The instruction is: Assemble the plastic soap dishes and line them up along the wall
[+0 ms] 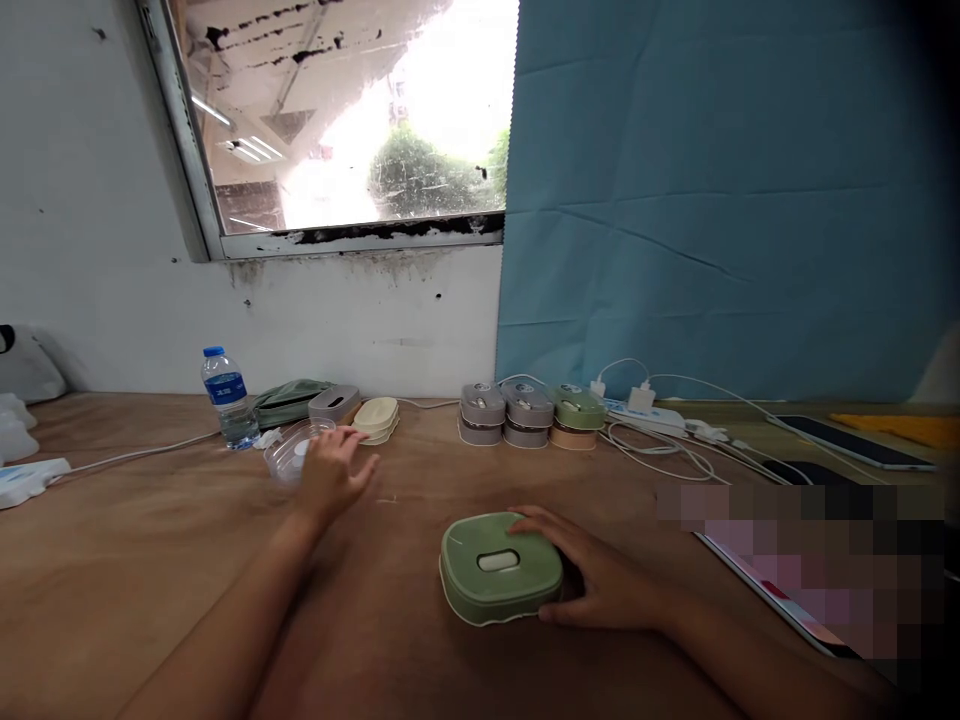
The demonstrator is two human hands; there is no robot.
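My right hand point(592, 570) grips the right edge of a green lunch box lid point(469, 560), thumb at the near side and fingers on top. This lid has rounded corners and a pale oval slot in its middle. Farther left, my left hand point(335, 475) reaches over the table with thumb and fingers apart. Just beside it lies a clear plastic lid point(283, 460), partly hidden by the hand. Past the fingertips is a small stack of cream oval pieces point(379, 415), and I cannot tell whether they are touched.
At the back stand two grey lunch boxes point(482, 408) and a green-topped one point(577, 410). A water bottle point(229, 400), green pouch point(289, 403) and grey lid point(330, 402) are back left. Cables and a power strip point(652, 418) lie right, near a phone point(847, 440) and a blurred-out screen point(817, 580).
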